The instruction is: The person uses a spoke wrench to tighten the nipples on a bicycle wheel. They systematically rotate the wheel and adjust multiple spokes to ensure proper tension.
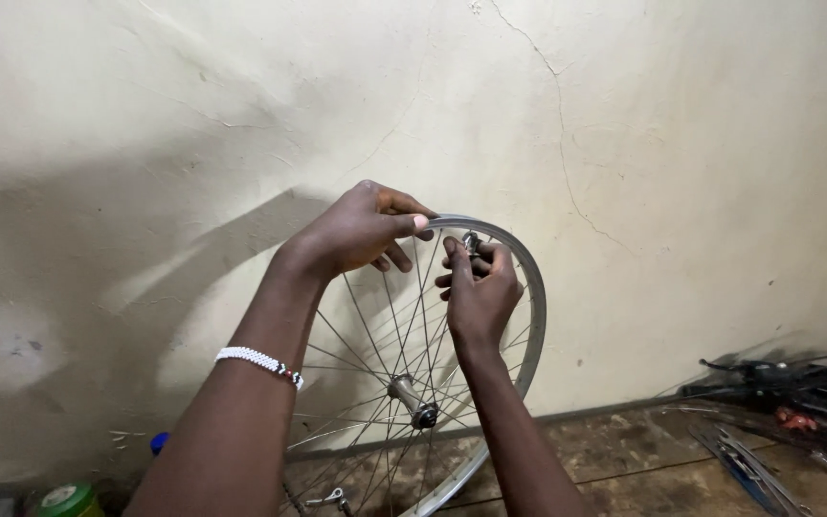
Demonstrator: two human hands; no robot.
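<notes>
Left hand [361, 230] grips the top of the bicycle wheel rim [534, 287] — fingers closed over it. Right hand [479, 287] pinches a small metal tool [472, 241] at a spoke, just beside.

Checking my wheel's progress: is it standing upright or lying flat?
Upright: the bicycle wheel stands on edge near the wall, left hand gripping its top rim.

Bare forearms, no sleeves; white beaded bracelet [260, 363] with few dark and red beads on left wrist.
</notes>
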